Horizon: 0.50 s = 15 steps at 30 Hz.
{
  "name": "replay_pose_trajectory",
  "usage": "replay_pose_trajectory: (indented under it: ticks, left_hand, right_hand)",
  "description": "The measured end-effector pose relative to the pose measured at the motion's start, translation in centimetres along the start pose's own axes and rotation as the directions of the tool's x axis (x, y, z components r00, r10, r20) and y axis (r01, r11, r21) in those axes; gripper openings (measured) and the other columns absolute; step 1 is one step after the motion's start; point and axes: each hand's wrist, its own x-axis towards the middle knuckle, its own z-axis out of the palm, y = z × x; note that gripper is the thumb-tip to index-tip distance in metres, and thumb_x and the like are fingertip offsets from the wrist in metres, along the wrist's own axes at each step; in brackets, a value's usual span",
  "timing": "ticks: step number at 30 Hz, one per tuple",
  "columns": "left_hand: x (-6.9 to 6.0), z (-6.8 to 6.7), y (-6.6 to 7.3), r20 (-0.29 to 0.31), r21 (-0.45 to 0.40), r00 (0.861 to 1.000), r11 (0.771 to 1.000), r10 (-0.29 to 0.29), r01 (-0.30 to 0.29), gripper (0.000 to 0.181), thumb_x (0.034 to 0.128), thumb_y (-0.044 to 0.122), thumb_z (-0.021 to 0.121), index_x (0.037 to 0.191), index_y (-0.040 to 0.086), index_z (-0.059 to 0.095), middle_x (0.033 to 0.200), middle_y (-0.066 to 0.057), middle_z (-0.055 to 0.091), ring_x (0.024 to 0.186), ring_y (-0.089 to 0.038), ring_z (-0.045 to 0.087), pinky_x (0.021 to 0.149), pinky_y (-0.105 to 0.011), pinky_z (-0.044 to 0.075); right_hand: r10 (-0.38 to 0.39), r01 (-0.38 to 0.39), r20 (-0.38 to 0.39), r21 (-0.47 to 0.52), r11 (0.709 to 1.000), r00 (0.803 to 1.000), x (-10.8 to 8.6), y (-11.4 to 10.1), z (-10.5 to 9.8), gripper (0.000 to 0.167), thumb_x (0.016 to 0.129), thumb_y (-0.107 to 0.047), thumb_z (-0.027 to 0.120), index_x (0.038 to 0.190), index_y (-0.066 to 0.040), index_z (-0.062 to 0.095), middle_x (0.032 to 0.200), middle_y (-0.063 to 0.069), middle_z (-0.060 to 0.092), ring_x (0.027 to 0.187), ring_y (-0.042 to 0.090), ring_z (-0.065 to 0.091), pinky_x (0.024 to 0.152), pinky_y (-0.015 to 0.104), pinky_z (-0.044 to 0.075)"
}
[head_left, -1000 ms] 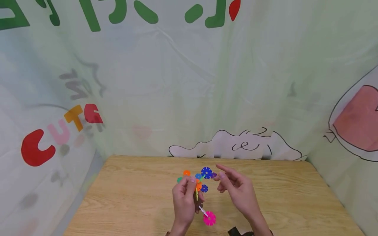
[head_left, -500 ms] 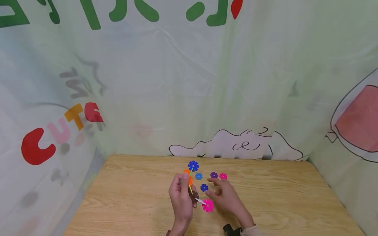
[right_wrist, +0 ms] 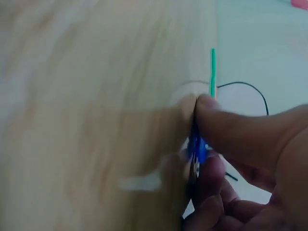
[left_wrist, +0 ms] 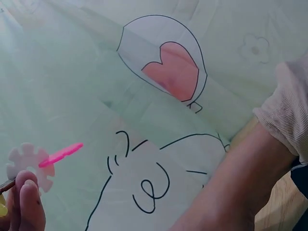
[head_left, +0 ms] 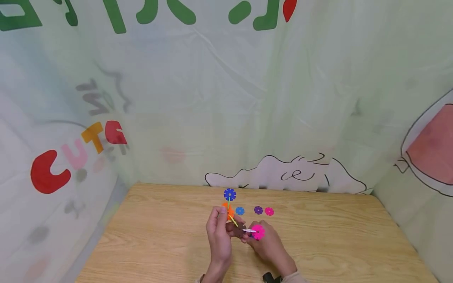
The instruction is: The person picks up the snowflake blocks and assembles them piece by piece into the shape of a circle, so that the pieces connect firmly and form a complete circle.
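A chain of notched plastic discs is gripped by my left hand (head_left: 220,237). It runs from a dark blue disc (head_left: 230,194) at the top through green, orange (head_left: 230,212), yellow and brown (head_left: 236,230) discs to a white disc (head_left: 249,230) and a pink disc (head_left: 258,232). The left wrist view shows the pink disc (left_wrist: 61,155) slotted crosswise into the white one (left_wrist: 30,156). Low over the table, my right hand (head_left: 269,243) pinches a small blue disc (right_wrist: 198,144) between thumb and fingers. The chain's pink end partly covers that hand in the head view.
Loose on the wooden table (head_left: 159,236) lie a light blue disc (head_left: 240,211), a purple disc (head_left: 258,210) and a pink disc (head_left: 269,211). A printed curtain (head_left: 226,98) stands behind. Something black (head_left: 270,278) sits near the right wrist.
My right hand has moved down and left from the purple and pink discs and picked up the blue disc. The chain in my left hand has swung, its pink end rising rightward.
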Motion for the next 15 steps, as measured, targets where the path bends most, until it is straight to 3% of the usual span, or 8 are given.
replay_pose_trajectory:
  ticks: [5, 9, 12, 15]
  left_hand:
    - [-0.1, 0.1, 0.2, 0.029, -0.006, 1.000, 1.000, -0.005, 0.005, 0.032, 0.1159, 0.025, 0.040, 0.099, -0.002, 0.047, 0.075, -0.002, 0.073, 0.050, -0.010, 0.068, 0.045, -0.026, 0.057]
    - [-0.2, 0.2, 0.5, 0.055, 0.000, 0.998, 1.000, -0.012, 0.012, 0.025, 0.1139, 0.018, 0.042, 0.099, -0.003, 0.046, 0.077, -0.004, 0.073, 0.053, -0.013, 0.071, 0.047, -0.029, 0.060]
    - [-0.2, 0.2, 0.6, 0.067, 0.021, 0.997, 1.000, -0.024, 0.023, 0.021, 0.1133, 0.016, 0.042, 0.100, 0.001, 0.046, 0.081, -0.007, 0.076, 0.057, -0.016, 0.074, 0.052, -0.033, 0.063]
    - [-0.2, 0.2, 0.6, 0.077, 0.037, 0.997, 0.999, -0.029, 0.026, 0.018, 0.1131, 0.015, 0.042, 0.099, 0.004, 0.045, 0.084, -0.007, 0.078, 0.059, -0.017, 0.075, 0.054, -0.037, 0.064]
  right_hand:
    - [0.083, -0.093, 0.089, 0.116, 0.989, 0.993, 0.1, 0.8, -0.9, 0.029, 0.086, -0.031, 0.089, 0.090, -0.016, 0.064, 0.079, -0.007, 0.063, 0.071, 0.010, 0.053, 0.065, 0.026, 0.046]
    - [0.074, -0.096, 0.108, 0.208, 0.973, 0.991, 0.3, 1.0, -2.3, 0.017, 0.091, -0.016, 0.083, 0.094, -0.012, 0.068, 0.079, -0.003, 0.064, 0.070, 0.010, 0.054, 0.063, 0.023, 0.046]
    - [0.094, -0.117, 0.080, 0.350, 0.930, 0.992, 0.4, 0.2, -3.8, 0.019, 0.092, 0.000, 0.074, 0.108, -0.008, 0.068, 0.085, 0.006, 0.068, 0.067, 0.010, 0.054, 0.060, 0.022, 0.045]
    - [0.145, -0.156, 0.060, 0.467, 0.870, 0.988, 0.3, -0.8, -5.4, 0.019, 0.100, 0.004, 0.064, 0.116, -0.006, 0.068, 0.100, 0.016, 0.072, 0.065, 0.012, 0.055, 0.055, 0.024, 0.048]
